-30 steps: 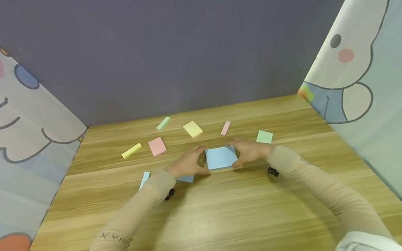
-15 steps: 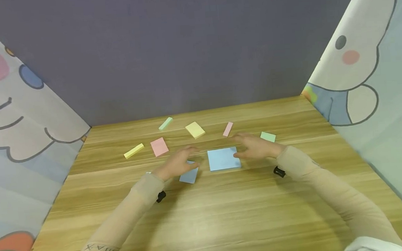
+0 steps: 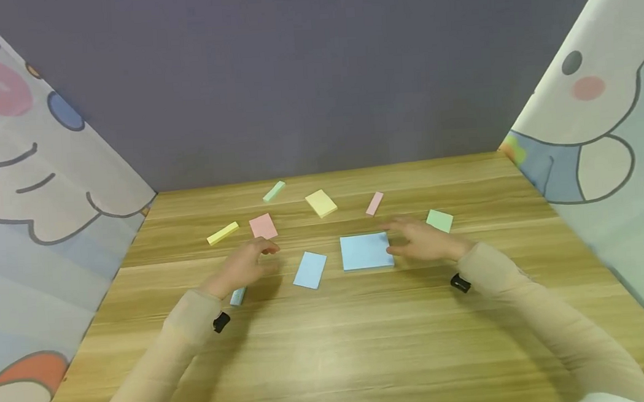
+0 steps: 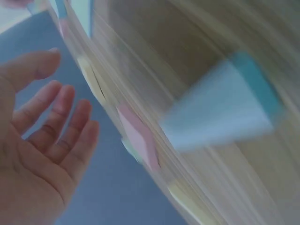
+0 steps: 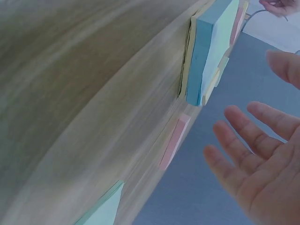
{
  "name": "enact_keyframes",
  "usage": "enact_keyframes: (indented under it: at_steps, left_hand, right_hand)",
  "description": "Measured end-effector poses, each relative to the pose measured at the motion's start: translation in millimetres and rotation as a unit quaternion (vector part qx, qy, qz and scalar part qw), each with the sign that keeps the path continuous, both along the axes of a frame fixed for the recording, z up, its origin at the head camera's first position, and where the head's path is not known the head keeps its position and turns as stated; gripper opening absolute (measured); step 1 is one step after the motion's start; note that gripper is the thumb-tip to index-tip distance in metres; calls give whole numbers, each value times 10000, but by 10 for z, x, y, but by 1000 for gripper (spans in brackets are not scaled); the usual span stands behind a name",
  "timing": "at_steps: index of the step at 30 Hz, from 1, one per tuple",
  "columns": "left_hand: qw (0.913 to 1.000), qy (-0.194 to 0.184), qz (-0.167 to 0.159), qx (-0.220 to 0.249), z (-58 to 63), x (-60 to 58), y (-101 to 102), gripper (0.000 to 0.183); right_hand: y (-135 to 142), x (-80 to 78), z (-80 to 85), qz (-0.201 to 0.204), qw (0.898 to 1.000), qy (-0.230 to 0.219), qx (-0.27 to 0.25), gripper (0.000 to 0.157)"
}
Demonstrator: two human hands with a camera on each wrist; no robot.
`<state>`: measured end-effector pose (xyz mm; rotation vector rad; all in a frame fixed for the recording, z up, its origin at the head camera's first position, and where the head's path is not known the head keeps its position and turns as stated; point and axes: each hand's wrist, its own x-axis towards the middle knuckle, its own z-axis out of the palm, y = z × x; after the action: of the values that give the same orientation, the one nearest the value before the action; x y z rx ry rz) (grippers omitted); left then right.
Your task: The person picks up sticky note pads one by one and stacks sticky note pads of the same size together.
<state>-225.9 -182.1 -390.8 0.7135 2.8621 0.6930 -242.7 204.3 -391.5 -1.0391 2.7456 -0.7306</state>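
Note:
A large blue sticky-note pad [image 3: 366,252] lies flat at mid-table. In the right wrist view a thin yellow layer [image 5: 187,63] shows under the blue pad. My right hand [image 3: 421,239] hovers at the pad's right edge, thumb close to it and fingers relaxed, holding nothing. My left hand [image 3: 240,270] is over the left side of the table with loose, empty fingers. Partly hidden below it lies a narrow blue sticky-note strip [image 3: 238,296], blurred in the left wrist view. Between the hands sits a smaller blue pad [image 3: 310,270].
Toward the back lie a pink pad [image 3: 263,227], a yellow pad [image 3: 321,203], a green pad [image 3: 440,220], and narrow strips in yellow [image 3: 222,233], green [image 3: 274,191] and pink [image 3: 374,204]. A dark panel [image 3: 314,78] stands behind the wooden table [image 3: 331,348].
Both hands have come off the sides of the large blue pad. The left hand has moved left, uncovering the smaller blue pad; the right hand stays close to the large pad.

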Motion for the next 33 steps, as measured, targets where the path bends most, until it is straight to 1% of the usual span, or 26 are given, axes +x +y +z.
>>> enact_keyframes:
  at_steps: [3,6,7,9,12,14,17,19,23,29,33]
  left_hand:
    - [9985,-232,384,-319,33,52,-166,44]
    - [9937,-467,683,-751,70,112,-279,56]
    - [9911,-588,788,-901,82,133,-308,61]
    - [9843,-952,989,-1108,112,181,-348,69]
    - [9719,-1504,1295,-1268,132,253,-388,79]
    - [9640,-1819,1454,-1281,129,303,-407,79]
    - [9576,-2045,1614,-1230,105,372,-439,74]
    - [9553,-2140,1689,-1142,81,402,-456,71]
    - [9553,-2188,1741,-956,31,417,-473,63]
    - [9615,-1933,1671,-1009,24,401,-452,38]
    - [9657,-1819,1649,-846,15,387,-436,27]
  right_hand:
    - [17,-7,-5,5,10000,-8,-69,55]
    - [36,-7,-17,52,10000,71,-36,54]
    - [41,-8,-22,52,9999,91,-35,54]
    - [51,-13,-30,69,9998,181,-31,53]
    - [60,-21,-34,60,9997,211,-87,53]
    - [61,-26,-37,84,9996,224,-114,53]
    - [55,-36,-44,147,9995,226,-143,52]
    - [53,-36,-48,180,9995,212,-154,51]
    - [49,-28,-42,170,9997,125,-148,50]
    - [51,-37,-32,73,9999,-16,-140,50]
    - [36,-48,-30,29,9998,-43,-206,51]
